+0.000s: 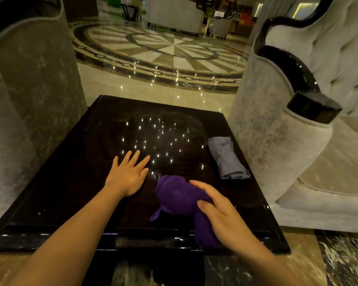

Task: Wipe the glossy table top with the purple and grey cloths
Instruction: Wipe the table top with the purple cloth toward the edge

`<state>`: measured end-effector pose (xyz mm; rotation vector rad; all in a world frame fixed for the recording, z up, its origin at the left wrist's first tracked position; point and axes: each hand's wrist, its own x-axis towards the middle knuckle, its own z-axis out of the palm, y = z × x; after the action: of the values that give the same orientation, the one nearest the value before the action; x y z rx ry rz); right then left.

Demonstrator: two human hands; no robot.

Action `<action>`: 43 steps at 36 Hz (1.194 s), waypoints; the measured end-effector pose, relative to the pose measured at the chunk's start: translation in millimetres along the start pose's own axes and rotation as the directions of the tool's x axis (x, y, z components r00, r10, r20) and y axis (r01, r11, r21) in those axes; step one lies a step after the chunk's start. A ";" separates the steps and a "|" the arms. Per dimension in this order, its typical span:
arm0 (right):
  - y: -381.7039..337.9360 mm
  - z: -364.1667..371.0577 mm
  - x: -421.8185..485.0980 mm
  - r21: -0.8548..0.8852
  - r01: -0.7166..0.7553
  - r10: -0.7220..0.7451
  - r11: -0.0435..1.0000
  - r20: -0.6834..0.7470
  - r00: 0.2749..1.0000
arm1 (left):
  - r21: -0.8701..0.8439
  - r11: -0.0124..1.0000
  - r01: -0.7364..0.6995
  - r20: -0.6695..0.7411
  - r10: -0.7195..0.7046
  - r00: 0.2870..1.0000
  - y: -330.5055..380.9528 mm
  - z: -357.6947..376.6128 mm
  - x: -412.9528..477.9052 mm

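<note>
The glossy black table top (74, 182) fills the middle of the head view and mirrors many ceiling lights. My right hand (219, 211) grips a bunched purple cloth (176, 195) at the table's near right, its fingers curled over the cloth. My left hand (128, 174) lies flat on the table with fingers spread, just left of the purple cloth and holding nothing. A folded grey cloth (225, 157) rests near the right edge, apart from both hands.
A pale upholstered armchair (298, 131) with a black glossy armrest stands close against the table's right side. Another grey chair (35, 79) crowds the left side. Polished marble floor (163, 50) with a round inlay lies beyond the far edge.
</note>
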<state>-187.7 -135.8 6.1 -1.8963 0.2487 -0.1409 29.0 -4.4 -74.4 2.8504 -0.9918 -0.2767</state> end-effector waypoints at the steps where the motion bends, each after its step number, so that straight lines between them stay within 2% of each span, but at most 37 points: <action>1: -1.5 -2.1 4.3 -0.015 0.025 -0.025 1.000 -0.013 1.000 | 0.007 1.000 0.003 -0.002 -0.003 1.000 0.1 0.5 0.0; 6: -6.7 -18.3 36.5 -0.076 0.120 -0.127 0.990 -0.087 0.988 | 0.008 1.000 0.015 -0.031 -0.015 0.999 2.4 -0.5 3.9; 11: -0.4 -26.8 67.3 -0.111 0.130 -0.147 0.985 -0.164 0.975 | 0.057 0.998 0.008 -0.005 -0.008 1.000 1.8 2.7 -0.8; 16: 0.9 -45.5 114.8 -0.154 0.182 -0.221 0.971 -0.298 0.929 | 0.128 0.992 -0.015 0.020 0.012 1.000 3.6 -1.8 3.3; 19: 6.6 -60.8 146.4 -0.239 0.171 -0.252 0.956 -0.369 0.895 | 0.101 0.995 -0.021 0.041 0.016 0.999 2.7 -2.5 5.4; 27: 19.0 -98.9 221.2 -0.392 0.072 -0.255 0.917 -0.438 0.862 | 0.044 0.999 -0.029 0.082 0.025 0.996 2.4 -4.4 6.2; 31: 25.4 -111.3 243.8 -0.534 -0.021 -0.252 0.845 -0.433 0.865 | 0.016 0.999 -0.028 0.078 0.027 0.997 2.0 -4.3 6.6; 36: 36.6 -115.8 260.7 -0.619 -0.062 -0.226 0.783 -0.377 0.898 | 0.007 1.000 -0.018 0.075 0.017 0.997 1.6 -4.1 6.9; 38: 44.0 -116.0 265.3 -0.717 -0.075 -0.252 0.692 -0.338 0.907 | 0.012 1.000 -0.016 0.083 0.014 0.996 1.4 -4.2 6.7; 41: 55.2 -116.1 272.2 -0.784 -0.079 -0.256 0.616 -0.295 0.921 | 0.004 1.000 -0.013 0.078 0.013 0.997 1.1 -4.1 6.4; 43: 61.3 -116.8 276.6 -0.865 -0.106 -0.288 0.490 -0.276 0.917 | -0.003 1.000 -0.012 0.075 0.013 0.997 1.4 -4.3 6.0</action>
<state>48.8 -329.0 -19.6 -2.9272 0.5725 -0.5694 33.7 -9.1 -70.8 2.8498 -1.0215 -0.3855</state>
